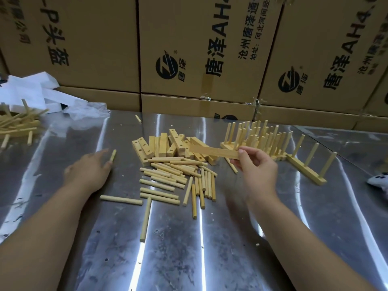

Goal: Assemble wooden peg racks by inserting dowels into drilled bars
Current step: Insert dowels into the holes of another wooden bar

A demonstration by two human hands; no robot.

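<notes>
1. Printed cardboard boxes point(94, 49) stand stacked along the far edge; three big ones make the upper row.
2. A shiny metal table point(168, 259) carries everything else.
3. White scraps point(31, 91) lie at the far left corner, with a loose heap point(16, 122) of sticks just in front of them.
4. Finished racks point(258, 139) crowd together at the back right with their pegs upright. They are too tightly packed to count.
5. One rack point(304, 169) stands apart to their right. Its long axis runs from far left to near right, and it has three upright pegs.
6. Drilled bars point(159, 145), a dozen or more, are piled at the centre back. Most point away from the person, and several show their holes.
7. Dowels point(178, 177), roughly thirty, lie against the near side of that pile. The left ones lie crosswise and the right ones point away. Two more lie apart on the near left, one crosswise and one pointing away.
8. The right hand point(260, 171) pinches the right end of one bar point(214, 152) between thumb and fingers. The bar is above the table in front of the racks. It is nearly level, with its long axis left to right and its free end over the pile.
9. The left hand point(88, 171) is blurred, low over the table left of the dowels. Its fingers are straight and hold nothing.
10. One short dowel point(113, 155) lies at that hand's fingertip, pointing away. I cannot tell whether they touch.
</notes>
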